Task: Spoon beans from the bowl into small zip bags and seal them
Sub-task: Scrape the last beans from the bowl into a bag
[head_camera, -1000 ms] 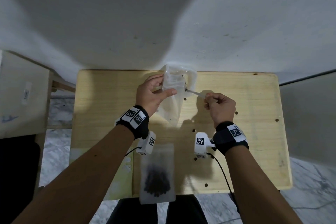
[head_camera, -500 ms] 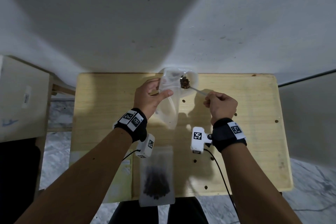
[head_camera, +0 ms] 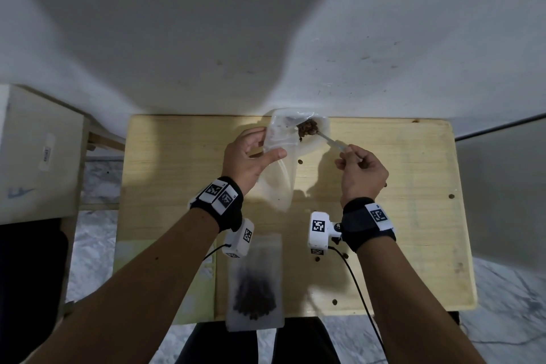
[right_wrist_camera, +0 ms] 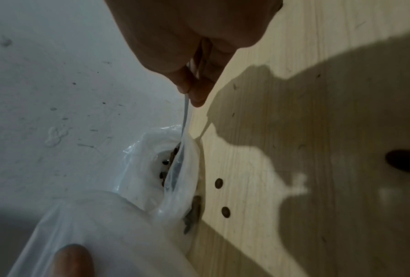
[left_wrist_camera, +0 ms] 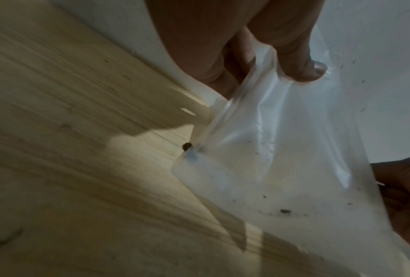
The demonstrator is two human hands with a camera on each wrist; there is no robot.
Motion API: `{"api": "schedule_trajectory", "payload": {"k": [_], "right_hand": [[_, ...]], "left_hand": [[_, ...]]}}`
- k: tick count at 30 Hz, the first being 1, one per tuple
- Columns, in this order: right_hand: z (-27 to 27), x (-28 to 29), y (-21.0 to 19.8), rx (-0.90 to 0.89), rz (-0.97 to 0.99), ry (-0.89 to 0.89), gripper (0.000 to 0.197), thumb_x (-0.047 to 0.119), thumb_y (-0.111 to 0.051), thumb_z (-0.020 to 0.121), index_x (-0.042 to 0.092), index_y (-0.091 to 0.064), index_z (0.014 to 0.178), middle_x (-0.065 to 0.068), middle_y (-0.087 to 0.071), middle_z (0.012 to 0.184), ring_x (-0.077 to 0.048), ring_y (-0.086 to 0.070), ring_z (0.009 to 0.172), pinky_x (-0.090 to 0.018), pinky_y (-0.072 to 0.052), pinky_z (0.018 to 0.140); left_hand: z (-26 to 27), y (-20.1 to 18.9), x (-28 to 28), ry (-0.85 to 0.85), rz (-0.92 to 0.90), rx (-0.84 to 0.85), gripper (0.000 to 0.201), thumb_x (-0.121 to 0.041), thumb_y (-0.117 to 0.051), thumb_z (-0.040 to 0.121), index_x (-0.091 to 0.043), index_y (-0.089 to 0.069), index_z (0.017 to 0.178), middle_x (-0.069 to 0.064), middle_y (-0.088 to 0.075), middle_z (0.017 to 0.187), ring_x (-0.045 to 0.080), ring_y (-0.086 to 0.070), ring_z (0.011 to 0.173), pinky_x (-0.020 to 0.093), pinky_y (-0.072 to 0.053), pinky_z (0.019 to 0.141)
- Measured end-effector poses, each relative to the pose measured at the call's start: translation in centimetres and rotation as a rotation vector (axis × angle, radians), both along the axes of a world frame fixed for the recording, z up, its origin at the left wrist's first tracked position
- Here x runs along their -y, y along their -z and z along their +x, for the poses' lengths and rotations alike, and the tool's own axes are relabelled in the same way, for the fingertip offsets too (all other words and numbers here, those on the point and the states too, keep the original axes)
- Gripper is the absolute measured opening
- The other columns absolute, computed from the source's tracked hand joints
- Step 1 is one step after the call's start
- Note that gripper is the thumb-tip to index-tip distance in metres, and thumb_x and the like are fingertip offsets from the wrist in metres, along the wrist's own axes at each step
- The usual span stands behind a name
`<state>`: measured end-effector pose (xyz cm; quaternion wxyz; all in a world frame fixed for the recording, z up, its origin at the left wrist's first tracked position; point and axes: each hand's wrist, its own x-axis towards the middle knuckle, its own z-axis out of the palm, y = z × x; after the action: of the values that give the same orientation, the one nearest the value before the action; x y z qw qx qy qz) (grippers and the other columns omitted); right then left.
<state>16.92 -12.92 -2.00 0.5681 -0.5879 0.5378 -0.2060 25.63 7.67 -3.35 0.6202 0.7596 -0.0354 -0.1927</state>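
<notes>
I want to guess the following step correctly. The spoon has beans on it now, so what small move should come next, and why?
Probably the right hand should carry the loaded spoon across to the mouth of the empty bag and tip it. The beans sit heaped on the spoon, while the left hand pinches the bag near its top, with almost nothing inside.

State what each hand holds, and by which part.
Left hand pinches the empty zip bag near its mouth; right hand pinches the spoon by its handle end.
</notes>
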Motion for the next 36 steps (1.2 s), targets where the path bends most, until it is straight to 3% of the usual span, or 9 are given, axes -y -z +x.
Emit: {"api": "schedule_trajectory", "payload": {"k": [4, 8, 17, 22, 32, 36], "right_hand": [[-1.0, 0.5, -0.6, 0.015, 0.068, -0.083, 0.006, 0.004, -0.073, 0.093, 0.007, -0.078, 0.095, -0.010, -0.075, 0.076, -0.018, -0.069, 0.060, -0.026, -0.059, 0.065], [-2.2, 0.7, -1.5, 0.028, 0.076, -0.123, 0.011, 0.002, -0.072, 0.093, 0.011, -0.077, 0.089, -0.010, -0.074, 0.075, -0.018, -0.067, 0.058, -0.028, -0.058, 0.065], [-3.1, 1.4, -4.6, 0.069, 0.061, -0.162, 0.006, 0.004, -0.073, 0.092, 0.007, -0.078, 0.094, -0.007, -0.074, 0.071, -0.019, -0.066, 0.059, -0.029, -0.058, 0.067], [-3.4, 2.3, -6.9, 0.099, 0.025, -0.204, 0.009, 0.002, -0.072, 0.092, 0.010, -0.077, 0.090, -0.007, -0.074, 0.072, -0.018, -0.064, 0.056, -0.026, -0.055, 0.062], [-0.7, 3.0, -9.8, 0.091, -0.060, -0.447, 0.007, 0.001, -0.071, 0.091, 0.003, -0.077, 0.093, -0.010, -0.073, 0.074, -0.020, -0.062, 0.054, -0.026, -0.053, 0.058], [0.1, 3.1, -9.9, 0.056, -0.261, -0.600, 0.012, 0.007, -0.072, 0.092, 0.016, -0.076, 0.086, -0.006, -0.075, 0.078, -0.017, -0.067, 0.060, -0.023, -0.053, 0.061]], "left_hand": [[-0.1, 0.1, 0.1, -0.002, 0.001, 0.001, 0.056, -0.037, -0.092, 0.074, -0.023, -0.075, 0.126, -0.013, -0.068, 0.132, 0.007, -0.064, 0.122, 0.006, -0.048, 0.093], [-0.2, -0.1, 0.4, -0.041, 0.005, 0.009, 0.064, -0.046, -0.091, 0.070, -0.024, -0.074, 0.127, -0.013, -0.068, 0.133, 0.008, -0.064, 0.122, 0.007, -0.049, 0.093], [-0.8, -1.0, 0.9, -0.096, -0.004, -0.020, 0.061, -0.032, -0.095, 0.072, -0.023, -0.072, 0.129, -0.014, -0.066, 0.133, 0.006, -0.063, 0.120, 0.016, -0.056, 0.090], [-0.7, -1.1, 0.9, -0.077, 0.042, 0.017, 0.072, -0.038, -0.096, 0.069, -0.023, -0.068, 0.134, -0.015, -0.063, 0.137, 0.003, -0.063, 0.120, 0.025, -0.058, 0.095], [-0.7, -1.6, 1.4, -0.031, 0.018, 0.086, 0.076, -0.023, -0.099, 0.066, -0.011, -0.067, 0.134, -0.006, -0.060, 0.142, 0.011, -0.063, 0.119, 0.012, -0.054, 0.090], [-0.4, -2.0, 1.3, -0.041, 0.042, 0.113, 0.076, -0.027, -0.098, 0.067, -0.014, -0.066, 0.135, -0.006, -0.060, 0.140, 0.009, -0.063, 0.118, 0.014, -0.054, 0.090]]}}
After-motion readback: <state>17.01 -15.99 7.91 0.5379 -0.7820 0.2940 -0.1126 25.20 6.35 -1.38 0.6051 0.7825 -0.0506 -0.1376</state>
